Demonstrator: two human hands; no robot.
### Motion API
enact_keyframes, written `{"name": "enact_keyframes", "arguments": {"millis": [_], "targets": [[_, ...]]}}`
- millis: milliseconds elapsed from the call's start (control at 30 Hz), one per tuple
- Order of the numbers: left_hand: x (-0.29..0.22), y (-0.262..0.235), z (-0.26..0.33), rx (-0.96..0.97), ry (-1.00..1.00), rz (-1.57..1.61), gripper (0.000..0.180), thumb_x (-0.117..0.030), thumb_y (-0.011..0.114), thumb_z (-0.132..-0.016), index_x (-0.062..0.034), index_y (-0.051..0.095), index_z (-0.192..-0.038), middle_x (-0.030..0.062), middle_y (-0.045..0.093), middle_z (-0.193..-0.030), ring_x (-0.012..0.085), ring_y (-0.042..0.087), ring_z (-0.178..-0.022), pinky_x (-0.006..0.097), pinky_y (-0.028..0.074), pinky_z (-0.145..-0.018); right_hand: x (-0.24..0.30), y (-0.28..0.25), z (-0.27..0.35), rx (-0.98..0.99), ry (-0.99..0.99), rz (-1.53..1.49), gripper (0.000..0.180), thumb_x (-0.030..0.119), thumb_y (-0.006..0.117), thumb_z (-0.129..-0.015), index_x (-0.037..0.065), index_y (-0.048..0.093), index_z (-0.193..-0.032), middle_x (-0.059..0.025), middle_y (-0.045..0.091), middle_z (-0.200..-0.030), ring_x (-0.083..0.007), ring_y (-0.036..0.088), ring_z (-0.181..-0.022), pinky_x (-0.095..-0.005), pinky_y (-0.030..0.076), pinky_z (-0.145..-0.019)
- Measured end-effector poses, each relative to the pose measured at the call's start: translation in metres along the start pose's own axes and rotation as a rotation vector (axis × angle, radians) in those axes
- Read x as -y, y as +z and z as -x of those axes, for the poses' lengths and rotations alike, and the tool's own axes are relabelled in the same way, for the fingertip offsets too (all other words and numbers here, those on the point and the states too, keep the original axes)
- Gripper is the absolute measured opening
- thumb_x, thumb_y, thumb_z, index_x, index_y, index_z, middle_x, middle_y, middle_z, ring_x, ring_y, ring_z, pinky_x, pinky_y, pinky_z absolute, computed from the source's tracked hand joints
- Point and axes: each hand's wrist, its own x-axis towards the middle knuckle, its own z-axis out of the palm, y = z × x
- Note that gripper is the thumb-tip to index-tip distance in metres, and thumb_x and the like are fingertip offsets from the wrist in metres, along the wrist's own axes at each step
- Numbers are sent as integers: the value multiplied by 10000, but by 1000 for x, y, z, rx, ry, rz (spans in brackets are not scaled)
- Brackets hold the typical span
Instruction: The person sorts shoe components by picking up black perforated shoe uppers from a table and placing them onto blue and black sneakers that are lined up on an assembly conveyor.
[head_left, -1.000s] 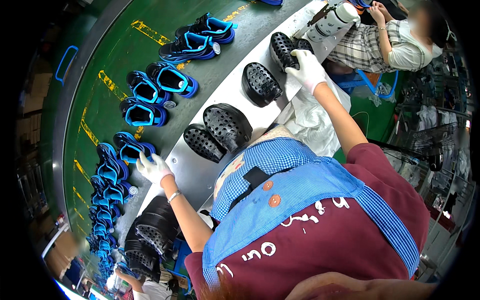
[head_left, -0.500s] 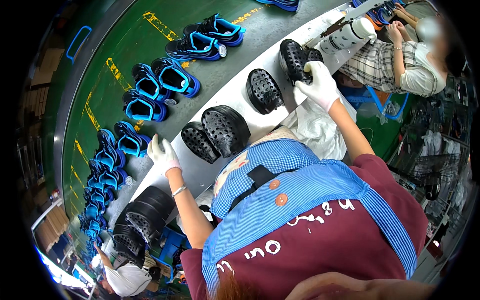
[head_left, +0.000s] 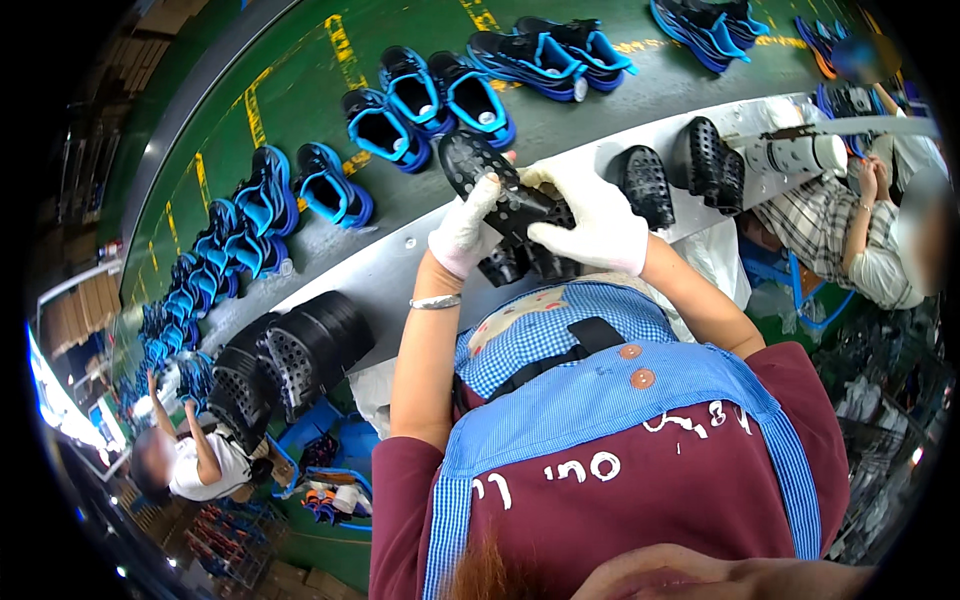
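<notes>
In front of my apron, both gloved hands hold a black perforated, shoe-shaped shell (head_left: 472,165) above the pale metal ledge (head_left: 400,250). My left hand (head_left: 464,228) grips its near left side, the thumb lying on the holed face. My right hand (head_left: 592,215) has its fingers curled round the other end. Partly hidden below the hands, more black perforated shells (head_left: 503,266) rest on the ledge. To the right stand a single shell (head_left: 648,186) and a pair of them (head_left: 704,162). Nested stacks of the same shells (head_left: 318,345) lie at the left.
Black and blue sneakers (head_left: 410,95) line the green conveyor belt (head_left: 300,75) beyond the ledge. A white bottle (head_left: 795,155) lies at the right end, near a seated person in a plaid garment (head_left: 815,230). Another person in white (head_left: 205,465) works at the lower left.
My right hand has left the shells on the right and come to the middle. My left hand has met it there, and both now hold one shell. The view has swung round.
</notes>
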Motion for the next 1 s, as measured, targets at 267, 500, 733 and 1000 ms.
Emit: {"name": "enact_keyframes", "arguments": {"millis": [267, 500, 733, 1000], "targets": [[-29, -67, 16, -174, 255, -39, 352, -162, 676, -896, -50, 536, -1199, 47, 628, -1062, 157, 604, -964, 328, 493, -869, 5, 76, -50, 87, 128, 182, 426, 359, 619, -853, 18, 550, -1099, -205, 574, -965, -376, 583, -922, -439, 469, -807], [-54, -94, 12, -234, 303, -20, 260, -134, 653, -910, -50, 570, -1141, 25, 628, -1074, 138, 598, -977, 322, 493, -855, 5, 95, -113, 256, 238, 344, 535, 537, 604, -817, 7, 587, -890, -212, 637, -883, -377, 628, -856, -435, 498, -753], [-84, -114, 4, -209, 152, -3, 336, -263, 631, -931, -35, 560, -1168, 69, 627, -1087, 185, 620, -959, 362, 510, -870, 4, 122, -142, 197, 236, 497, 502, 548, 596, -812, 51, 631, -747, -166, 631, -716, -343, 637, -716, -417, 497, -647], [-80, -173, -1, -555, 543, -1498, 544, -298, 678, -817, 24, 545, -1233, 224, 468, -1336, 357, 509, -1160, 393, 414, -1004, -13, 126, -212, 396, 252, 715, 483, 505, 523, -839, 52, 682, -793, -175, 679, -786, -334, 671, -777, -419, 526, -718]]}}
